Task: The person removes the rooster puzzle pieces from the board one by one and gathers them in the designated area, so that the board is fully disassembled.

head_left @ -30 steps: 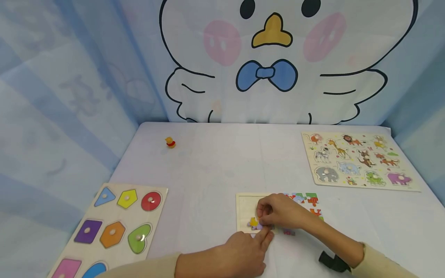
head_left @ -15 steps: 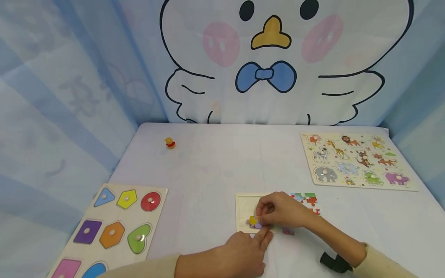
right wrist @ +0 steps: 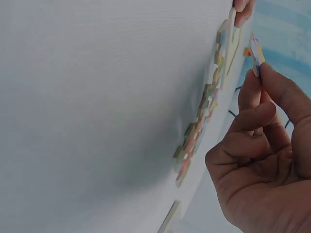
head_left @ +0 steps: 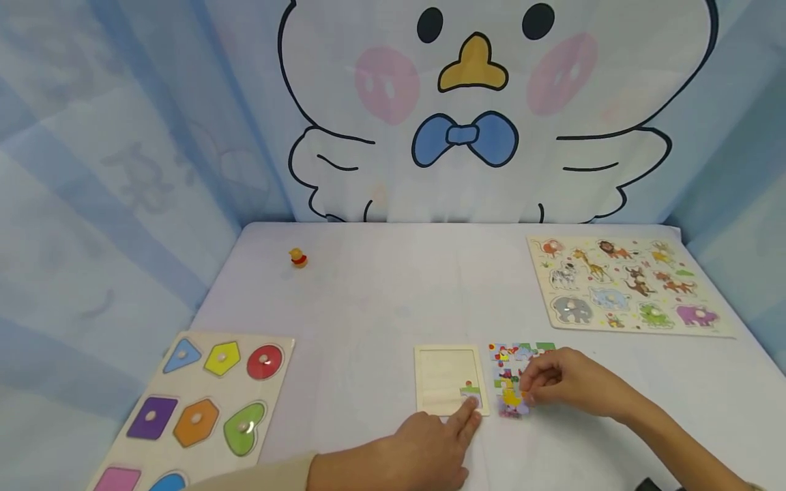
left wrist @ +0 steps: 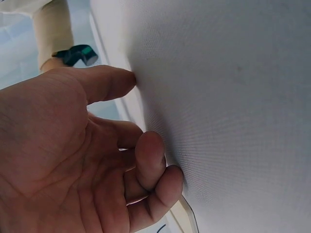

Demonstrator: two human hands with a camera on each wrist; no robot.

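A shallow wooden puzzle tray (head_left: 447, 349) lies near the table's front, with one green-and-purple jigsaw piece (head_left: 469, 391) in its lower right corner. My left hand (head_left: 432, 447) rests at the tray's front edge, its extended index finger touching that piece. Just right of the tray is a group of colourful jigsaw pieces (head_left: 505, 372). Above their right side, my right hand (head_left: 571, 382) pinches a small jigsaw piece (right wrist: 256, 52) between thumb and index finger, showing yellow and pale purple in the right wrist view. That hand hides part of the group. The left wrist view shows my left palm (left wrist: 73, 155) and curled fingers.
A shape puzzle board (head_left: 236, 402) with knobbed pieces lies at the left. At the back right is an animal puzzle board (head_left: 626, 327). A small yellow-and-red figurine (head_left: 298, 258) stands at the back left. A patterned curtain (head_left: 344, 177) hangs behind the table.
My right hand has moved right from the tray to above the loose pieces. The yellow-and-purple piece has left the tray. My left hand has stayed at the tray's corner.
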